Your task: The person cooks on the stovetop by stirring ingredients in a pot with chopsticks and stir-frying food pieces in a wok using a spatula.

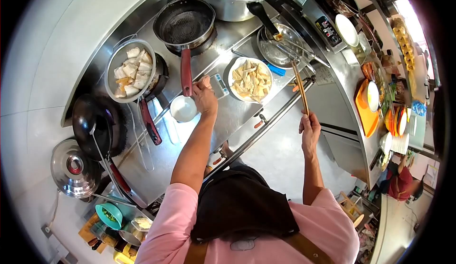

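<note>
My left hand (205,95) is closed near the red handle of a black frying pan (184,22); whether it grips the handle or something small is hidden. Close beside it are a white bowl (183,108) and a small digital scale (219,85). My right hand (310,127) holds a pair of wooden chopsticks (301,89), their tips over the edge of a metal lid (284,45). Between the hands, a white plate (232,82) bears pale yellowish cut pieces (250,80). A strainer (110,84) with white chunks (135,72) stands at the left.
A dark wok (90,121) and a glass lid (64,169) are at the left. A large pot (228,3) stands at the back. A metal rail (256,133) runs along the counter front. Another person (401,184) is at the far right.
</note>
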Available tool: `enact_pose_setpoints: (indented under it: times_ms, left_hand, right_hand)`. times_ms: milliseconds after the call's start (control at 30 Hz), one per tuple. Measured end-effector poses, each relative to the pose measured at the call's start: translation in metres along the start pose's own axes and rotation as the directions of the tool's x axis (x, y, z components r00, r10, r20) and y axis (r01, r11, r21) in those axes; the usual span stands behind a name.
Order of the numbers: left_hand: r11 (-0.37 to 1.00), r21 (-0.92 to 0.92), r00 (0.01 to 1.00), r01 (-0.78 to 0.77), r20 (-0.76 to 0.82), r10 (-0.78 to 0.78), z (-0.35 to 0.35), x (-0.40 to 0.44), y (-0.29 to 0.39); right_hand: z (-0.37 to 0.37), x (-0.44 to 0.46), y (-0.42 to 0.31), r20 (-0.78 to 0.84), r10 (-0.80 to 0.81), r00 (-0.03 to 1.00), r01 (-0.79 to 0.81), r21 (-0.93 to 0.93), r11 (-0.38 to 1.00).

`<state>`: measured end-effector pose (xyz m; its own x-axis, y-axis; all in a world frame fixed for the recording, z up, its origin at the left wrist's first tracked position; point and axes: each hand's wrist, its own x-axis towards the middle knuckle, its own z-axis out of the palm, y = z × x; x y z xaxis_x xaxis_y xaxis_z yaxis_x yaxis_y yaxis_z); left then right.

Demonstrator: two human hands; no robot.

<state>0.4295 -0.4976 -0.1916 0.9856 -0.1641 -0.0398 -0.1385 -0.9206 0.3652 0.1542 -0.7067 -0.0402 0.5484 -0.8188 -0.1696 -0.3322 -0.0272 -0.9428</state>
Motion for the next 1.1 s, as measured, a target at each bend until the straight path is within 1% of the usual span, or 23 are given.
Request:
enact_pose_setpoints:
  times_ms: [33, 133, 233, 333, 367, 467, 533, 567, 600, 667, 700, 733, 767, 800, 867, 900, 933, 967, 1000, 1033, 1100]
  left_hand:
    - [0.997, -0.077, 1.000, 0.001, -0.001, -0.001, 0.001, 0.003, -0.003]
    - [0.985, -0.169, 0.999, -0.016, -0.046, 0.009, 0.001, 0.008, -0.008]
    - [0.988, -0.091, 0.988, -0.129, -0.093, 0.120, -0.001, -0.003, -0.008]
    - [0.919, -0.393, 0.999, -0.040, -0.006, 0.041, 0.005, -0.013, -0.004]
    - [0.902, -0.414, 0.991, -0.121, -0.097, 0.089, 0.009, -0.013, -0.009]
    - [0.803, -0.592, 0.994, -0.065, 0.034, 0.106, -0.006, -0.056, -0.016]
    - [0.718, -0.696, 0.996, -0.011, 0.053, 0.067, -0.015, -0.104, -0.036]
    - [0.526, -0.823, 0.976, 0.215, 0.200, -0.086, -0.029, -0.125, -0.045]
    - [0.275, -0.869, 0.909, 0.411, 0.369, -0.192, -0.043, -0.140, -0.057]
    - [0.370, -0.836, 0.878, 0.404, 0.242, -0.412, -0.030, -0.156, -0.104]
    - [0.298, -0.885, 0.876, 0.357, 0.206, -0.437, -0.018, -0.155, -0.129]
    - [0.228, -0.915, 0.837, 0.333, 0.175, -0.519, -0.029, -0.143, -0.132]
    - [0.061, -0.972, 0.854, 0.228, 0.169, -0.492, -0.037, -0.129, -0.128]
    - [-0.110, -0.987, 0.870, 0.114, 0.153, -0.469, -0.044, -0.113, -0.124]
    - [-0.189, -0.973, 0.939, 0.135, 0.187, -0.290, -0.010, -0.087, -0.141]
    - [-0.037, -0.991, 0.943, 0.129, 0.134, -0.304, 0.007, -0.078, -0.141]
    - [0.022, -0.984, 0.923, 0.175, 0.156, -0.352, -0.010, -0.076, -0.122]
    - [0.275, -0.951, 0.936, 0.144, 0.041, -0.350, -0.003, -0.070, -0.126]
    - [0.511, -0.852, 0.944, 0.114, -0.066, -0.322, -0.011, -0.065, -0.126]
    - [0.748, -0.650, 0.938, 0.131, -0.163, -0.306, -0.021, -0.068, -0.130]
    - [0.865, -0.502, 0.965, -0.023, -0.238, -0.113, -0.053, -0.071, -0.153]
  right_hand:
    - [0.002, 0.000, -0.002, 0.013, -0.004, 1.000, 0.004, 0.015, 1.000]
    - [0.011, 0.000, -0.007, 0.042, -0.019, 0.999, 0.017, 0.049, 0.999]
    - [0.018, -0.002, -0.011, 0.070, -0.031, 0.997, 0.027, 0.055, 0.998]
    - [0.023, -0.007, -0.014, 0.084, -0.030, 0.996, 0.027, 0.040, 0.999]
    - [0.024, -0.008, -0.014, 0.089, -0.028, 0.996, 0.026, 0.021, 0.999]
    - [0.031, -0.012, -0.015, 0.100, -0.028, 0.995, 0.023, 0.053, 0.998]
    - [0.038, -0.013, -0.017, 0.144, -0.020, 0.989, 0.013, 0.049, 0.999]
    - [0.041, -0.014, -0.019, 0.170, -0.021, 0.985, 0.012, 0.053, 0.999]
    - [0.045, -0.014, -0.021, 0.195, -0.022, 0.980, 0.011, 0.058, 0.998]
    - [0.052, -0.020, -0.027, 0.240, -0.028, 0.970, 0.021, 0.031, 0.999]
    - [0.056, -0.022, -0.029, 0.256, -0.046, 0.966, 0.044, 0.014, 0.999]
    - [0.059, -0.024, -0.032, 0.274, -0.067, 0.959, 0.070, -0.001, 0.998]
    - [0.061, -0.025, -0.035, 0.327, -0.065, 0.943, 0.076, -0.019, 0.997]
    - [0.065, -0.026, -0.044, 0.349, -0.075, 0.934, 0.084, -0.011, 0.996]
    - [0.076, -0.031, -0.068, 0.394, -0.099, 0.914, 0.103, 0.010, 0.995]
    - [0.080, -0.030, -0.076, 0.425, -0.116, 0.898, 0.126, 0.004, 0.992]
    - [0.085, -0.030, -0.080, 0.425, -0.145, 0.893, 0.141, 0.042, 0.989]
    - [0.092, -0.029, -0.085, 0.435, -0.205, 0.877, 0.187, 0.086, 0.979]
    - [0.099, -0.030, -0.092, 0.443, -0.263, 0.857, 0.229, 0.130, 0.965]
    - [0.104, -0.032, -0.101, 0.445, -0.272, 0.853, 0.238, 0.130, 0.962]
    - [0.115, -0.039, -0.122, 0.453, -0.284, 0.845, 0.251, 0.131, 0.959]
